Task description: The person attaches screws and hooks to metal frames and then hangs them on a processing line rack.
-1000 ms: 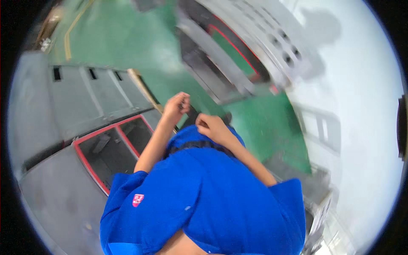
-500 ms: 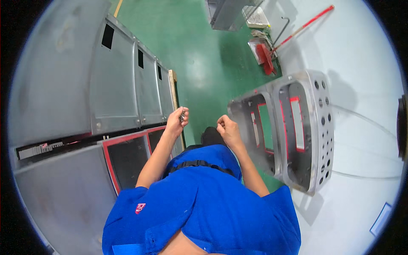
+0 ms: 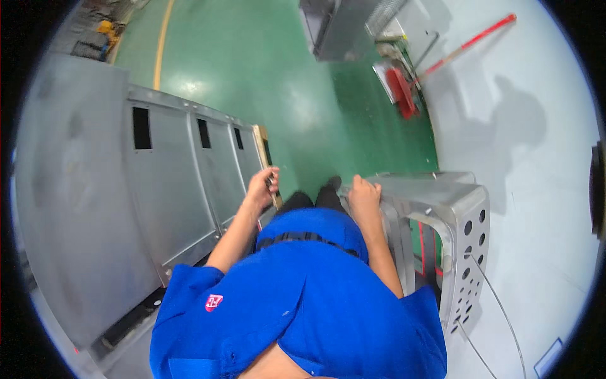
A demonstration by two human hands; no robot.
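Note:
My left hand (image 3: 262, 187) is closed around a few small metal pieces, partly hidden by the fingers; their exact kind is too small to make out. It is held in front of my waist, beside grey sheet-metal cabinets (image 3: 167, 167). My right hand (image 3: 365, 198) has its fingers curled, and what they hold, if anything, is hidden. That hand is close to the near corner of a metal frame (image 3: 464, 208) with round holes and red-edged openings. Whether it touches the frame, I cannot tell.
Against the white wall (image 3: 517, 120) lean a red broom (image 3: 401, 91) and a long red handle. A grey metal housing (image 3: 341, 28) stands farther ahead on the green floor (image 3: 252, 69). Wooden edging (image 3: 260, 142) runs along the cabinets. Thin cables (image 3: 499, 290) hang by the frame.
I have moved forward between the cabinets and the metal frame, and the view has turned. My right hand has come over toward the frame's corner. The left hand keeps its small pieces.

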